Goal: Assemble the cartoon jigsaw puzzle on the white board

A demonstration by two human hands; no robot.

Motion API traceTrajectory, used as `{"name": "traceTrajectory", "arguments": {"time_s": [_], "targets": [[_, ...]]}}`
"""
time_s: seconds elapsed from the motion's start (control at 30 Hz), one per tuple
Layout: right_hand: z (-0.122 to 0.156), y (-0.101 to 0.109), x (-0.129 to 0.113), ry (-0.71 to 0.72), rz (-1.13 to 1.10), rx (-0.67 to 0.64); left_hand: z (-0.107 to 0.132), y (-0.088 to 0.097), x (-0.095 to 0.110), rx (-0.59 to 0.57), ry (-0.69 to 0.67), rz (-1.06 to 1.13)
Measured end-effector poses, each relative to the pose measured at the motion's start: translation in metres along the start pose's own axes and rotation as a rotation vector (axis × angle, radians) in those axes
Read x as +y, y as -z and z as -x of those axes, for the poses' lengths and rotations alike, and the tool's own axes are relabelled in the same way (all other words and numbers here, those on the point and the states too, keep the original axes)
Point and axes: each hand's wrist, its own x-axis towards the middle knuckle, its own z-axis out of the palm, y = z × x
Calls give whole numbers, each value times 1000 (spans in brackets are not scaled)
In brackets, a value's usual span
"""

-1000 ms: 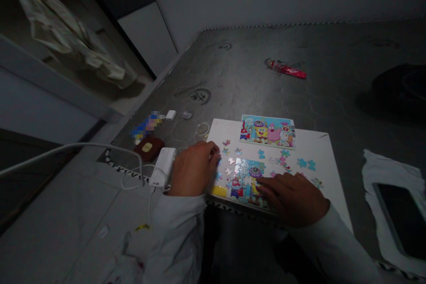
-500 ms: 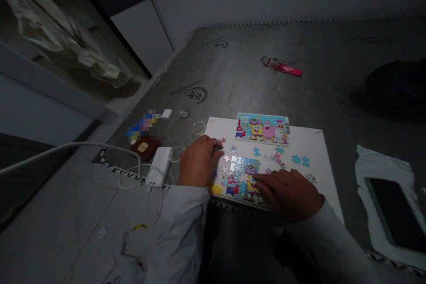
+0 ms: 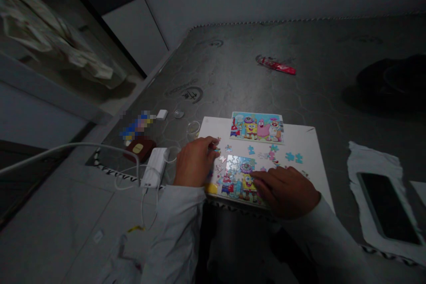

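A partly assembled cartoon jigsaw puzzle (image 3: 237,178) lies on a white board (image 3: 306,142) on a grey mattress. My left hand (image 3: 195,162) rests at the puzzle's left edge, fingers curled and pinched on a small puzzle piece (image 3: 217,146). My right hand (image 3: 282,190) lies flat on the puzzle's right part, fingers stretched towards the middle. A colourful reference picture (image 3: 257,127) sits at the board's far side. Several loose pieces (image 3: 293,157) are scattered between it and the puzzle.
A white power adapter (image 3: 153,167) with cables, a dark red case (image 3: 140,148) and a small white box (image 3: 162,114) lie to the left. A red wrapper (image 3: 276,65) lies farther back. A dark phone (image 3: 386,206) on white cloth is at the right.
The view has drifted, shifting everything left and up in the frame. My left hand's fingertips have closed on a piece at the board's left side. My right hand stays on the puzzle.
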Motion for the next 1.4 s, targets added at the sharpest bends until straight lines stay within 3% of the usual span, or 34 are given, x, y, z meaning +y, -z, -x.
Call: {"name": "traceTrajectory", "arguments": {"time_s": [0.47,0.67,0.8,0.9,1.4], "targets": [[-2,-3,-5,-2,23,7,5,6,3,35,-48,12],[-3,-4,-4,3,6,-23,11,9,19,-113,-123,203],[-3,-2,-5,11,9,-15,17,6,31,-252,-178,213],[-4,1,-7,11,13,0,21,0,33,-307,-143,148],[-4,0,-14,15,-12,0,22,-6,36,-304,-1,2]]}}
